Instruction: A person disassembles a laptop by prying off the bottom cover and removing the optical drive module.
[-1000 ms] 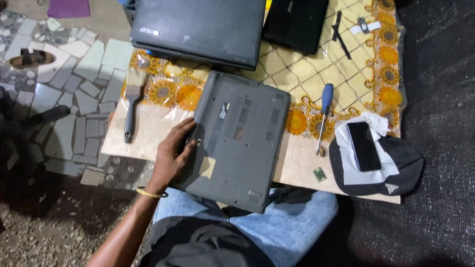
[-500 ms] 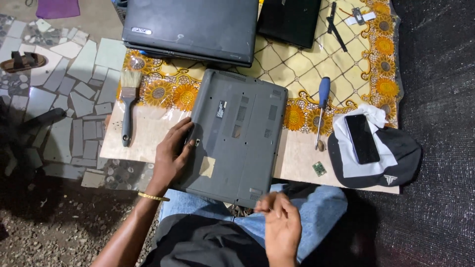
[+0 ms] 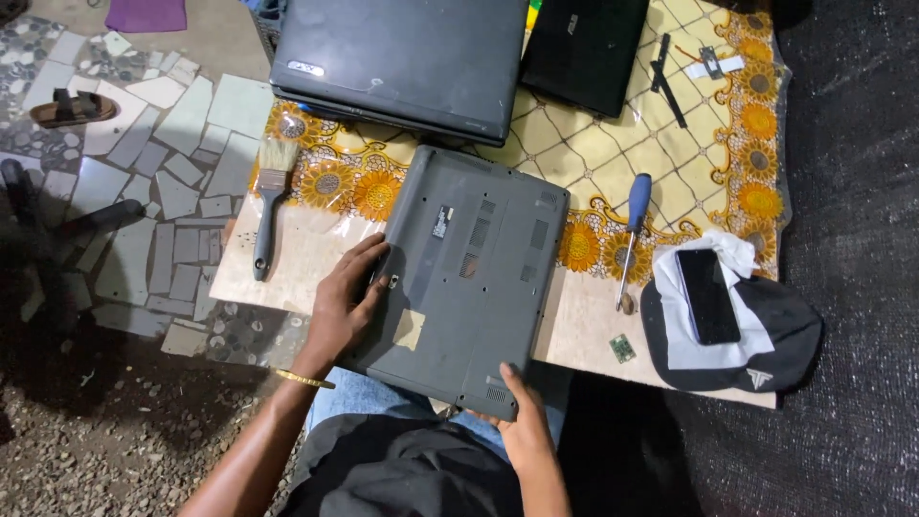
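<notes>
A grey laptop (image 3: 479, 278) lies bottom side up on a low table (image 3: 306, 254), its near edge hanging over my lap. My left hand (image 3: 347, 306) rests flat on the laptop's left edge, fingers spread over the casing. My right hand (image 3: 522, 426) grips the laptop's near right corner, thumb on top and fingers underneath. A blue-handled screwdriver (image 3: 632, 235) lies on the table to the right of the laptop, apart from both hands.
A paintbrush (image 3: 268, 206) lies at the table's left. Two closed black laptops (image 3: 402, 62) (image 3: 586, 48) sit at the far side. A phone (image 3: 706, 295) rests on white cloth over a black cap (image 3: 775, 335). A small green chip (image 3: 622, 348) lies near the front edge.
My right hand rose from my lap and took hold of the laptop's near right corner. My left hand stayed on the left edge.
</notes>
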